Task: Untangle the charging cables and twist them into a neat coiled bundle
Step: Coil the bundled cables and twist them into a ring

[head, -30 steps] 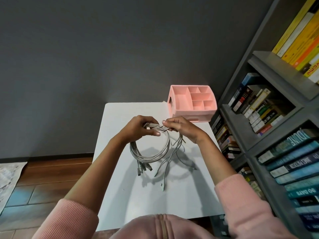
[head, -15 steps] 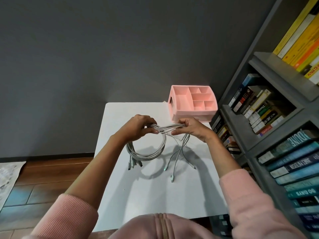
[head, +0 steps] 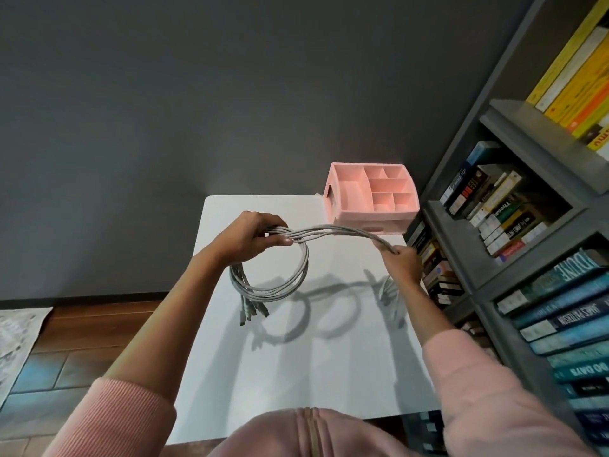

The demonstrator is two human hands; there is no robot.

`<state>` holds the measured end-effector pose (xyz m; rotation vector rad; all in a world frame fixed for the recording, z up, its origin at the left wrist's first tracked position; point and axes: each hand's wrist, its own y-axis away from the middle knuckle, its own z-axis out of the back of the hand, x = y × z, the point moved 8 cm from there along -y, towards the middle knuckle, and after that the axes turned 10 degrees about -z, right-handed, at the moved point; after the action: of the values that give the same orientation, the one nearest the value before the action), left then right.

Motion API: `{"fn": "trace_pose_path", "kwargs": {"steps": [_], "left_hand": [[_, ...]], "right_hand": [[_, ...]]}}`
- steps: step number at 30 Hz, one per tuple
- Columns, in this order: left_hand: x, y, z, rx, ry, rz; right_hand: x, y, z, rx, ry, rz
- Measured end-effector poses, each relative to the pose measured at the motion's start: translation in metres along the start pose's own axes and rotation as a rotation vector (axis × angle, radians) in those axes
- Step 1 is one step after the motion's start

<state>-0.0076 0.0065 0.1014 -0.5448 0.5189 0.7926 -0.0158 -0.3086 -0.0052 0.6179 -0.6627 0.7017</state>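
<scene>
Charging cables (head: pixel 304 262) hang looped from your left hand (head: pixel 253 235), fingers clamped; with your right hand (head: pixel 403 263) gripping the free strands, lay the next turn evenly onto that loop.

Dim room, with soft light from above. The white table (head: pixel 329 364) is the brightest surface and shows no glare. The cables (head: pixel 276 293) throw doubled, soft-edged loop shadows on it, toward the camera. The grey wall (head: pixel 164 110) is dull, with a faint glow at the table's far edge. The right hand (head: pixel 400 263) and the cable ends beneath it are slightly blurred. Bookshelf (head: pixel 514 225) lines lean and bow at the right edge.
</scene>
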Motion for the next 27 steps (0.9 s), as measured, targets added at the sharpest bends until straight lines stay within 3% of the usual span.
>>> {"fn": "trace_pose_path", "kwargs": {"steps": [15, 20, 27], "left_hand": [[-0.001, -0.003, -0.004, -0.023, -0.049, 0.020], [-0.013, -0.012, -0.021, -0.033, -0.078, -0.029], [-0.019, -0.016, -0.027, -0.080, -0.113, -0.073]], "right_hand": [[-0.038, 0.024, -0.039, 0.087, -0.211, -0.305], [-0.004, 0.040, -0.069, 0.269, -0.670, -0.503], [0.057, 0.075, -0.100, 0.644, -1.125, -0.580]]}}
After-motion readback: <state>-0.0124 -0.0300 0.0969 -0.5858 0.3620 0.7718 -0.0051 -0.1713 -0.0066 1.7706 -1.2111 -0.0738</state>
